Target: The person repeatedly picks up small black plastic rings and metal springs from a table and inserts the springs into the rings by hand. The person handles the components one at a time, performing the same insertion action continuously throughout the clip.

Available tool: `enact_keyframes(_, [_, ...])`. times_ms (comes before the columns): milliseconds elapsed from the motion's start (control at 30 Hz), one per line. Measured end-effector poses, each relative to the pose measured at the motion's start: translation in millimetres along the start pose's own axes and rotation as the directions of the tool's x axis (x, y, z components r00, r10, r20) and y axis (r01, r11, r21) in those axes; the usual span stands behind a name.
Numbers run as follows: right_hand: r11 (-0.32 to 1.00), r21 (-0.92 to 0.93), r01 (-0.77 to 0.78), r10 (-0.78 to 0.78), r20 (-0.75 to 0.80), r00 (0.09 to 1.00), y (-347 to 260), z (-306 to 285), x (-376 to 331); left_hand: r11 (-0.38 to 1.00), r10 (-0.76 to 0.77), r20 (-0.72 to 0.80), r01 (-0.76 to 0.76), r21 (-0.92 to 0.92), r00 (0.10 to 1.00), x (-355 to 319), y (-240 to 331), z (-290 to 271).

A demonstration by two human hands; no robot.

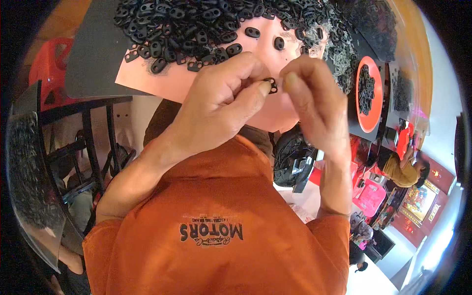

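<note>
My left hand pinches a small black plastic cord lock part with two round holes, between thumb and forefinger. Just to its right, my right hand is closed, thumb against fingers; whatever lies between its fingertips is too small and blurred to make out. The two hands are close but apart, above a pale pink sheet. Beyond them spreads a heap of black two-hole cord locks, a few lying singly on the sheet. Small greyish metal-looking pieces lie heaped at the right of the sheet.
An orange-red oval dish holding black parts stands at the right. Left are a red plastic stool and a black metal frame. A black bundle is below the table's right side. Another person is farther off at right.
</note>
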State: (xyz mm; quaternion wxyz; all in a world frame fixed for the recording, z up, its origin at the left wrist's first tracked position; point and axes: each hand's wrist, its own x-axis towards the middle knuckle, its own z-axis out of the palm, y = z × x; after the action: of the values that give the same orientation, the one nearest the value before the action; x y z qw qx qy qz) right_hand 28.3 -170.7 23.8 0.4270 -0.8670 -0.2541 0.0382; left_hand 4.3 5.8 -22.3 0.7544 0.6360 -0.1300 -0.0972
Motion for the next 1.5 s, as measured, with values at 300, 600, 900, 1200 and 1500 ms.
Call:
enact_keyframes(300, [0.668, -0.738, 0.102, -0.097, 0.049, 0.994, 27.6, -8.4, 41.6, 1.000, -0.009, 0.017, 0.009, -0.007, 1.000, 0.3, -2.8, -2.7])
enact_keyframes(600, [0.767, -0.611, 0.196, -0.182, 0.086, 0.979, 28.1, -6.9, 48.5, 0.998, 0.021, 0.023, -0.019, -0.054, 1.000, -1.0, -6.9, -4.9])
enact_keyframes(900, [0.860, -0.508, 0.048, -0.005, 0.085, 0.996, 18.6, 3.8, 49.3, 0.997, 0.018, 0.018, -0.017, -0.073, 1.000, -1.1, -3.4, -6.6])
enact_keyframes(1200, [0.864, -0.499, 0.067, 0.018, 0.164, 0.986, 21.2, 5.1, 51.1, 0.996, 0.039, -0.018, -0.040, -0.082, 0.999, -2.1, -5.5, -6.4])
enact_keyframes(1500, [0.921, -0.376, 0.104, -0.058, 0.130, 0.990, 21.5, 7.7, 49.3, 0.980, 0.071, -0.061, -0.081, -0.184, 0.996, -1.9, -7.6, -4.1])
